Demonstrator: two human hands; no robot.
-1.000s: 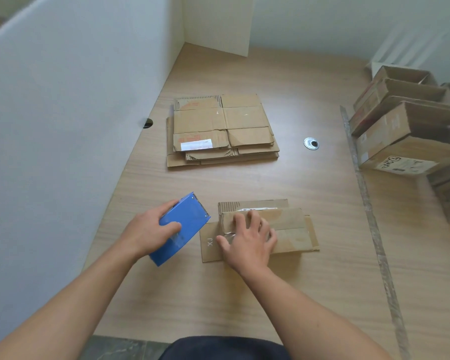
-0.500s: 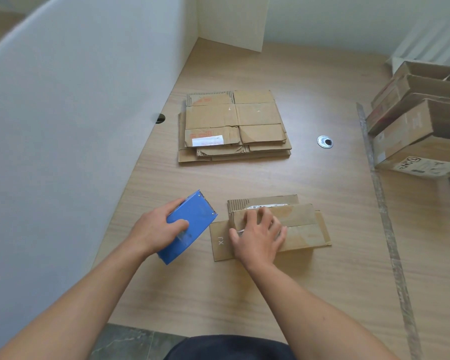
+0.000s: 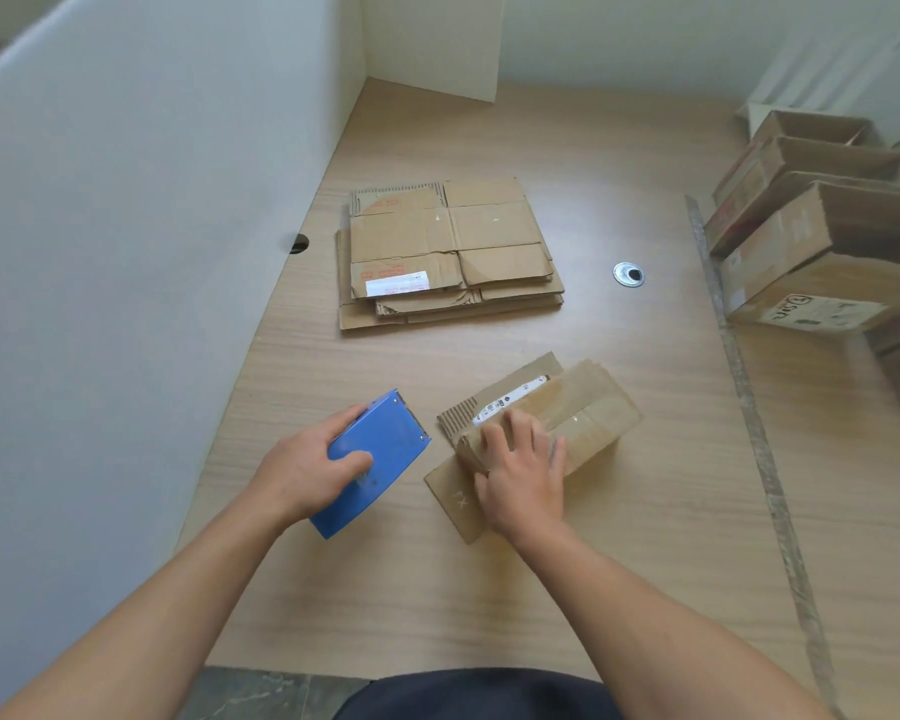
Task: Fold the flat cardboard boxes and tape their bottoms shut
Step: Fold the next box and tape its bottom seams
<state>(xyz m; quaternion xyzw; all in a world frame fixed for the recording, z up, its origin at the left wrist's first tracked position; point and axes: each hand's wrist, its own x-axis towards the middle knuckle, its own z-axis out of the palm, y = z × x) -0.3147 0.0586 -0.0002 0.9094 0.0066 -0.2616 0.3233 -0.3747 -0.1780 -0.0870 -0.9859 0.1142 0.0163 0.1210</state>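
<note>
A small folded cardboard box (image 3: pixel 583 413) lies on the wooden table, bottom flaps up, with clear tape along its seam. My right hand (image 3: pixel 523 472) rests on the box's near end, fingers curled over the edge and gripping it. My left hand (image 3: pixel 307 467) grips a blue tape dispenser (image 3: pixel 380 454) just left of the box, tilted on the table. A stack of flat cardboard boxes (image 3: pixel 448 252) lies farther back in the middle of the table.
Several assembled cardboard boxes (image 3: pixel 822 241) are piled at the right. A metal cable grommet (image 3: pixel 628 275) sits in the tabletop between the stack and the pile. A white partition wall (image 3: pixel 152 226) runs along the left side.
The box under my right hand has turned counter-clockwise, its far end swinging away to the right. My left hand with the dispenser has stayed about where it was.
</note>
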